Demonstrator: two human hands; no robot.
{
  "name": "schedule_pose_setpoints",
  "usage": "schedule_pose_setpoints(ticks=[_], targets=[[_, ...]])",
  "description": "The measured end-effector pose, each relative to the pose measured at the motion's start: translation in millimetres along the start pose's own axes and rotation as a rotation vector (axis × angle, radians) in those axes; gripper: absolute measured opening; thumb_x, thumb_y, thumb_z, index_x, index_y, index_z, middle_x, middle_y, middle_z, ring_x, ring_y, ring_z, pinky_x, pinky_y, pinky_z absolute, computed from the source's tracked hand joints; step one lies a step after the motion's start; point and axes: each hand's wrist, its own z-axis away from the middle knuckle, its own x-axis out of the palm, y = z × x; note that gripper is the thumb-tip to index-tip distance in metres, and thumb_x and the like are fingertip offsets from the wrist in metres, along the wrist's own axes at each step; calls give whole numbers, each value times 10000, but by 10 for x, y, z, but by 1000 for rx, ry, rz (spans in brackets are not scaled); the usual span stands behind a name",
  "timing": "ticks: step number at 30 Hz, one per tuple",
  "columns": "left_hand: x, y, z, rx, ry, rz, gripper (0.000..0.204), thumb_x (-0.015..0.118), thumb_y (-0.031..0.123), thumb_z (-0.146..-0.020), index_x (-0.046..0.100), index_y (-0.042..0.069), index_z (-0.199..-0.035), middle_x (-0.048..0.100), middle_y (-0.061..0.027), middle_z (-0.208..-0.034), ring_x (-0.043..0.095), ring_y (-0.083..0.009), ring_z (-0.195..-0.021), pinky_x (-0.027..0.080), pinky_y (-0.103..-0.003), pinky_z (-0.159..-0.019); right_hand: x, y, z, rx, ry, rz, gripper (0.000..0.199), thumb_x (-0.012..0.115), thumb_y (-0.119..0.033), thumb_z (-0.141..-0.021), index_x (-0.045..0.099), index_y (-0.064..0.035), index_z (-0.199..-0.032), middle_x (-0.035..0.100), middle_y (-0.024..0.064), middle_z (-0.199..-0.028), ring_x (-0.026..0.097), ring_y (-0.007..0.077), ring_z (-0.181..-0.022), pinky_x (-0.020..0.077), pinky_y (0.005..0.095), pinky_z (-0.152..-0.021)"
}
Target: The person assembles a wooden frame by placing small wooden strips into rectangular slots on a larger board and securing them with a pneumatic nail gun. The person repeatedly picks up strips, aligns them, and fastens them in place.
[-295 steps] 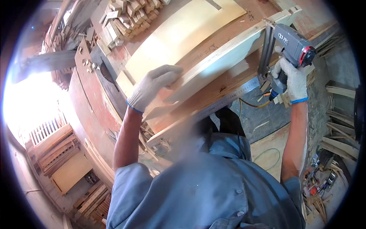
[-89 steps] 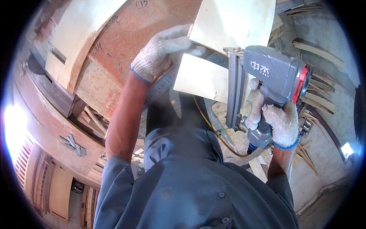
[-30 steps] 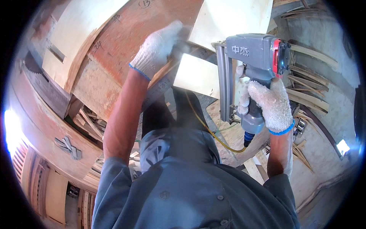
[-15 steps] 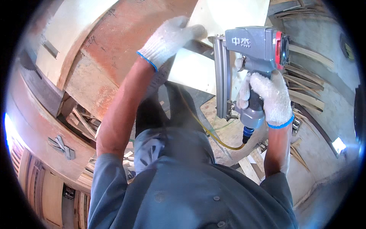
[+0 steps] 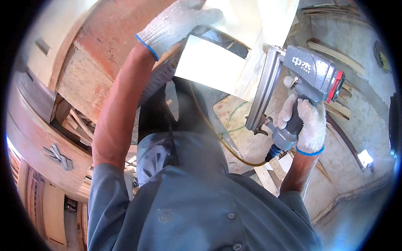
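My right hand [image 5: 310, 125], in a white knit glove with a blue cuff, grips the handle of a grey pneumatic nail gun [image 5: 307, 69] with a red-trimmed end cap. The gun's long metal magazine [image 5: 265, 90] stands at the right edge of a pale board [image 5: 209, 62], tilted, and a yellow air hose [image 5: 234, 153] runs from the handle's base. A rectangular cutout opens through the board. My left hand [image 5: 176, 25], gloved alike, holds the board's left side beside the cutout, thumb stretched over it; its other fingers are partly hidden.
A worn reddish-brown wooden bench [image 5: 113, 42] lies to the left, with scrap wood underneath. Grey metal strips [image 5: 58, 157] rest on a curved panel at the lower left. Wood strips [image 5: 335, 54] lean along the right, and offcuts [image 5: 270, 175] lie on the floor.
The nail gun has moved right and a little down, tilting away from the board. My left hand has shifted left and up, and more of the cutout shows.
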Motion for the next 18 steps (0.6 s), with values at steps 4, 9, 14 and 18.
schedule_pose_setpoints(ticks=[4, 9, 14, 18], targets=[[-12, 21, 1, 11, -9, 0, 400, 715, 420, -980, 756, 43, -1107, 688, -9, -885, 642, -82, -791, 521, -259, -708, 42, 28, 44, -26, -16, 35, 452, 610, -150, -933, 567, 77, -1322, 596, 106, -701, 582, 213, -555, 531, 359, -563], [-1, 15, -2, 17, -13, 7, 396, 717, 420, -978, 757, 44, -1098, 682, -7, -878, 636, -81, -786, 516, -259, -704, 35, 87, 123, 10, 31, 76, 650, 677, -395, -939, 561, 88, -1359, 598, 71, -682, 600, 193, -540, 519, 342, -540], [15, -8, -6, 18, -20, 15, 393, 719, 420, -976, 757, 46, -1088, 677, -5, -872, 630, -81, -781, 510, -260, -699, -102, 294, 331, -16, 139, 135, 683, 704, -403, -941, 539, 104, -1367, 597, 69, -674, 591, 182, -536, 494, 333, -515], [43, -13, 19, 22, -14, 14, 390, 721, 420, -974, 758, 47, -1081, 673, -3, -867, 625, -81, -777, 506, -261, -696, -546, 696, 694, -34, 127, 263, 747, 808, -425, -888, 528, 96, -1344, 610, 78, -678, 596, 181, -541, 480, 331, -495]])
